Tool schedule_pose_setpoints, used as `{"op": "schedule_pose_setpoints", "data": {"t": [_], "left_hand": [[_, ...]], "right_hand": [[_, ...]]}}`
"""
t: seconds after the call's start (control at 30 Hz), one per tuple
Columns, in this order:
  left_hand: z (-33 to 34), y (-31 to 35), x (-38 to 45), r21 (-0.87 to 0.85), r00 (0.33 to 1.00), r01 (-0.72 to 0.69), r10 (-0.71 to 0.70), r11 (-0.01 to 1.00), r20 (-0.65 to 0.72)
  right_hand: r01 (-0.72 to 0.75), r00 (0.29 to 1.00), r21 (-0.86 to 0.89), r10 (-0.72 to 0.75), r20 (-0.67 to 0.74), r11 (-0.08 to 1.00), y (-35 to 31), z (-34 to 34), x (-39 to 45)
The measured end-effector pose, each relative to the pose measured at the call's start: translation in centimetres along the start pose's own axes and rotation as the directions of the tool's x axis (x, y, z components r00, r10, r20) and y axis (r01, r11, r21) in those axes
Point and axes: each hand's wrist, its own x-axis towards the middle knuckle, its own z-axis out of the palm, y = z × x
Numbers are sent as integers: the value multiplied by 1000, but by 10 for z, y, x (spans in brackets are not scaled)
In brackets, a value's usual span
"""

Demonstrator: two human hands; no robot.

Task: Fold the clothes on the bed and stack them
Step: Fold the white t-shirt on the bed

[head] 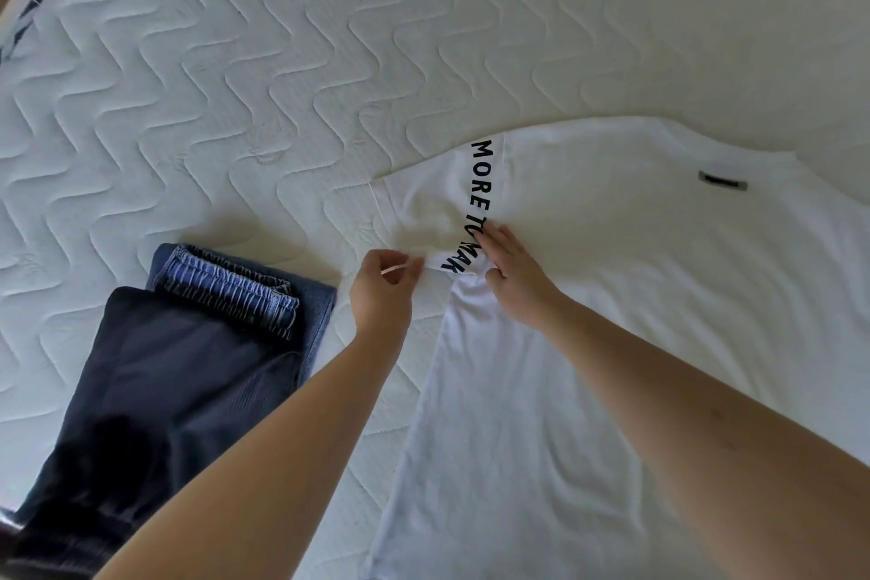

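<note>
Our left hand (383,285) pinches the sleeve edge of the white cotton T-shirt (635,297), which lies flat on the quilted white bed (235,85), long axis running near to far. Our right hand (511,271) presses open-fingered just right of it, at the armpit. Folded dark trousers (188,367) sit left; open mattress lies beyond.

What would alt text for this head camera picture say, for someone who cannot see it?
A person's left hand pinches the sleeve of a white T-shirt spread on a quilted mattress, while the right hand presses flat on it. Folded dark trousers lie stacked to the left.
</note>
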Motion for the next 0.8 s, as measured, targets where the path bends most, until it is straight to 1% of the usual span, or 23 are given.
{"op": "schedule_pose_setpoints", "data": {"t": [0.13, 0.2, 0.27, 0.3, 0.43, 0.5, 0.57, 0.63, 0.7, 0.73, 0.77, 0.8], "left_hand": [[2, -3, -2, -152, 993, 105, -94, 983, 74], [3, -6, -2, -191, 988, 115, -92, 975, 126], [5, -8, -2, -196, 988, 103, -78, 975, 134], [5, -9, -2, -181, 988, 103, -81, 978, 128], [5, -11, 2, -13, 983, 93, -89, 996, 161], [4, -8, 3, 14, 991, 83, -83, 996, 102], [1, -5, 0, 85, 1000, 3, -5, 996, 29], [-3, -3, -5, 143, 991, -134, 133, 981, 14], [-8, -3, -13, 163, 959, -282, 280, 946, 36], [-9, -4, -16, 171, 942, -334, 330, 927, 56], [-10, -7, -19, 180, 933, -361, 352, 915, 82], [-11, -9, -20, 192, 933, -359, 343, 913, 110]], "right_hand": [[-15, 1000, 44, 15, 5, 999, -4, -3, 1], [-20, 1000, 37, 20, 10, 999, -5, -4, 1], [-19, 1000, 28, 19, 10, 999, -6, -2, 1], [-18, 1000, 25, 17, 12, 1000, -6, -2, 0], [-14, 1000, 13, 13, 25, 1000, -5, -3, 0], [-20, 999, 20, 19, 27, 1000, -4, -5, 1], [-19, 999, 26, 18, 38, 999, -3, -6, 1], [-20, 999, 32, 19, 48, 999, -3, -8, 1], [-20, 998, 31, 19, 53, 999, -3, -8, 2], [-22, 998, 31, 20, 53, 999, -3, -8, 2], [-24, 998, 32, 23, 55, 999, -4, -8, 2], [-26, 998, 32, 24, 57, 999, -5, -8, 2]]}}
